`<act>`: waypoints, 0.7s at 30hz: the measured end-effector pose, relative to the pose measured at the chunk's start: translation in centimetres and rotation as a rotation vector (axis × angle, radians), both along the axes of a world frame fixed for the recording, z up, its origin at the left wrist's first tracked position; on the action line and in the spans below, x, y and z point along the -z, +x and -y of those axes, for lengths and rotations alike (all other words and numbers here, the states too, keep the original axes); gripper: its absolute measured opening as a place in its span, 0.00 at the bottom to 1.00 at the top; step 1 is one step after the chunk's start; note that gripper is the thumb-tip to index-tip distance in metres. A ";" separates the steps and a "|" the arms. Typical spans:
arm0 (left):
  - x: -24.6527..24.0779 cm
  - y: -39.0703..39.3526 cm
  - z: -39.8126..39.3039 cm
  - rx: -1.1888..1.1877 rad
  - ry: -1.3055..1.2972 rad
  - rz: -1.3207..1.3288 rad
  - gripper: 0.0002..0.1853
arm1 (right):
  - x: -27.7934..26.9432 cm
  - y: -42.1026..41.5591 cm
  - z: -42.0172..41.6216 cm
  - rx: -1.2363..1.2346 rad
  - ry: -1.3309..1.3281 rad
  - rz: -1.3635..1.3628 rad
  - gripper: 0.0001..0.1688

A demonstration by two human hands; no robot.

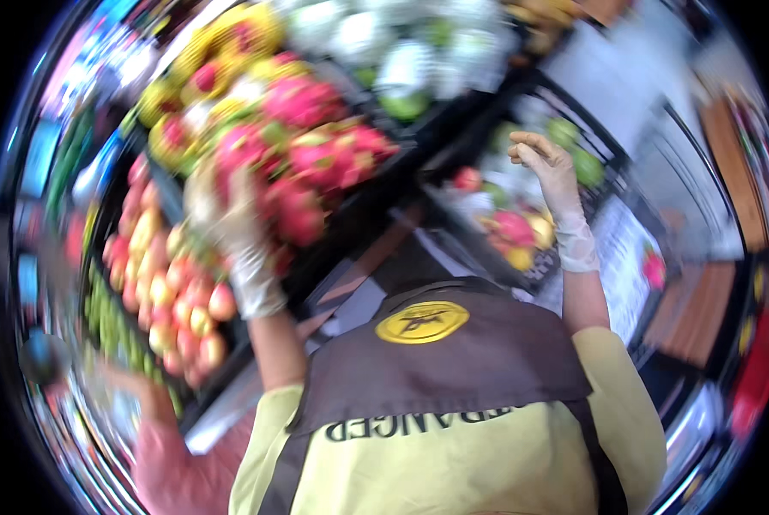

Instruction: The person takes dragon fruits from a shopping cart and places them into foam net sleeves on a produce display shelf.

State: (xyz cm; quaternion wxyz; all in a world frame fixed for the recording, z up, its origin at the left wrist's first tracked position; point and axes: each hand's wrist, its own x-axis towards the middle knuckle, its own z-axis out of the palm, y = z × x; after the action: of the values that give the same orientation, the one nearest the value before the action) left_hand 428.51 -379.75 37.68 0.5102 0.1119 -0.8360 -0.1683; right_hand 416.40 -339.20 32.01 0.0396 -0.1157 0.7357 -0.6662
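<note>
My left hand, in a thin pale glove, is on the pile of dragon fruit. Pink fruit shows between its thumb and fingers, so it grips a dragon fruit, though motion blurs the contact. Over a black crate of mixed fruit hangs my right hand, gloved too. Its fingers curl loosely and nothing shows in them. Inside that crate are green fruits, white foam-netted fruit and a pink dragon fruit.
Yellow-netted dragon fruit and white-netted green fruit fill the far display. Peach-like fruit lies nearer left. Another person's pink sleeve and blurred arm reach in at lower left. A loose dragon fruit lies right of the crate.
</note>
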 end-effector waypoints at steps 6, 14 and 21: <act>2.3 -0.9 2.2 0.052 0.254 -0.022 0.11 | 10.1 4.5 -26.8 0.752 -0.102 0.419 0.18; 3.0 0.1 3.4 -0.132 0.212 0.014 0.10 | 27.2 6.6 -50.2 0.888 0.054 0.547 0.24; 2.3 0.4 3.1 -0.087 0.248 -0.057 0.09 | 25.8 7.7 -62.5 1.082 1.633 0.323 0.54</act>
State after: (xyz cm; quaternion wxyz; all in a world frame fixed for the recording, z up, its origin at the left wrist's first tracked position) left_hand 428.96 -382.85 35.35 0.5228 0.2053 -0.7883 -0.2511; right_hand 424.10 -276.65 6.19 -0.1025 0.3907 0.9083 0.1090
